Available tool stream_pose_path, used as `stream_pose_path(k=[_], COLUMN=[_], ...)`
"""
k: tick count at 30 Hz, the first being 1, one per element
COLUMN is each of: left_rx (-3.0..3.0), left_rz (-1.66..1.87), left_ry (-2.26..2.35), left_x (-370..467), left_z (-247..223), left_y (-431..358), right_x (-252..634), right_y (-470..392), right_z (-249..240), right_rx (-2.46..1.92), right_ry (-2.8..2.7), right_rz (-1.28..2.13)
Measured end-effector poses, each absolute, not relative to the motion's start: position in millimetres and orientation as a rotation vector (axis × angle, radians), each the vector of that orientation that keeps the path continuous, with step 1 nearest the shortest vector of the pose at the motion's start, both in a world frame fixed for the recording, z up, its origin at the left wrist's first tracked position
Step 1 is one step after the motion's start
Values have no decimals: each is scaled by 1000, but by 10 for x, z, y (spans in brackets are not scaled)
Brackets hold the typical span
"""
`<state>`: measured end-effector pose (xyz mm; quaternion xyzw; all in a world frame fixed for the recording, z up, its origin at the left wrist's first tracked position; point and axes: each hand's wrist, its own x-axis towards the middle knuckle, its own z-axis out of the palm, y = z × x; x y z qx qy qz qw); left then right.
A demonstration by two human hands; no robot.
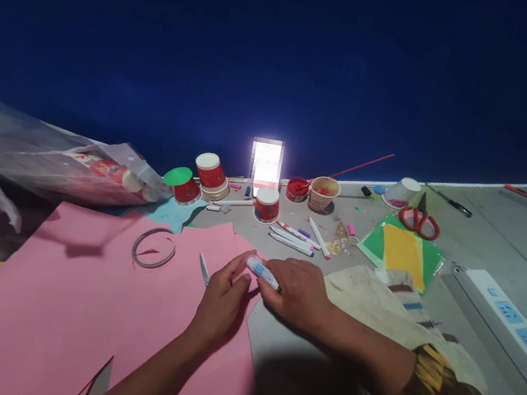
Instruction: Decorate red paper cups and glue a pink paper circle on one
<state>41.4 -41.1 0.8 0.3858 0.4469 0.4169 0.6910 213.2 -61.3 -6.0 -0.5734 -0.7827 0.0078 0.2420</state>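
Over the right edge of a large pink paper sheet (86, 316), my two hands are close together. My right hand (301, 291) is closed around a small white tube with a blue label (262, 272), which lies tilted toward my left hand. My left hand (226, 289) is pinched, fingertips beside the tube's end, on what looks like a small piece of pink paper (252, 283); the fingers hide most of it. The blade of a pair of scissors (204, 268) shows beside my left hand. A grey ring (154, 248) rests on the pink sheet.
Behind my hands stand upturned red paper cups (267, 206), a woven-patterned cup (323, 195), several markers (292, 241) and a glowing, blurred screen (267, 163). To the right lie red-handled scissors (419, 222), green and yellow sheets (403, 251), a cloth (369, 293) and a power strip (510, 320).
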Motion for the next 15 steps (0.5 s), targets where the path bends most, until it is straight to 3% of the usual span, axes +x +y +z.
stream_pose_path(k=[7,15], left_rx=[1044,959], left_rz=[985,966], left_ry=[1056,1095], left_x=[431,409], left_z=[89,5], left_y=[-344,-331], right_x=[2136,2199], right_y=[-620,-614], right_z=[-31,25], right_rx=[-1433,-1439], right_ry=[-2143,-2055], right_rz=[-366,-324])
